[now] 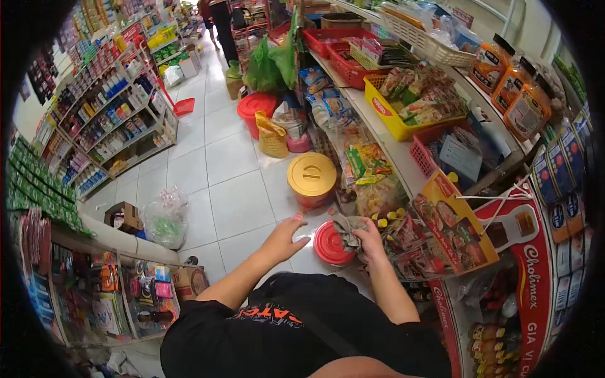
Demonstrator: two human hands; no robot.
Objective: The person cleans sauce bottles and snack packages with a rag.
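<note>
My right hand (370, 240) grips a crumpled grey cloth (348, 228) over the right side of a round red lid (329, 246). The lid sits on a container on the tiled floor, and the body below it is mostly hidden. To the left of that lid my left hand (285, 239) is held out with thumb and fingers apart, holding nothing. Just beyond both hands stands a reddish tub with a gold lid (312, 172) that has a moulded handle.
At right are shelves with a yellow basket (391, 112) of packets and a hanging orange packet (455, 223). Farther along the aisle stand a yellow bag (272, 140) and a red bucket (252, 106). A plastic bag (167, 220) lies left; a person (220, 28) stands far off.
</note>
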